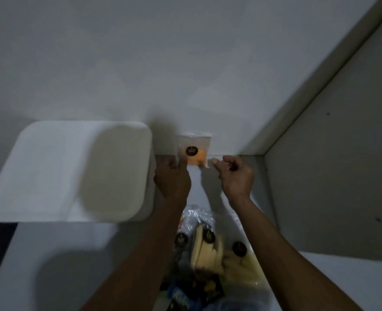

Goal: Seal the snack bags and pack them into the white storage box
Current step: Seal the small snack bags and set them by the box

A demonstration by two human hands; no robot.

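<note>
Both hands were raised to one small clear snack bag (194,149) held up against the pale wall (185,63) at the far edge of the counter (241,277). Left hand (173,179) gripped the bag's lower left corner, thumb over the front of the plastic. Right hand (236,176) had its fingers curled, thumb and forefinger pinched together at the bag's lower right corner; the picture was dim and soft there, so whether they held the film itself or a sealing strip could not be told for sure. Orange pieces sat in the bottom of the bag behind a round black sticker (190,151).

By the look of it, the sealing step was in hand for this bag, with packing not yet begun for it. White storage box (69,171) stood just beside the left hand, open at the top, and its inside looked bare from this angle. More snack bags (210,250), holding pale stick-shaped pieces and bearing the same black stickers, lay heaped on the counter between the forearms, along with some darker packets (192,288).

The next move would call for the opening to be pressed closed along its whole length, then a short carry leftward over the box rim to drop the bag inside.
</note>
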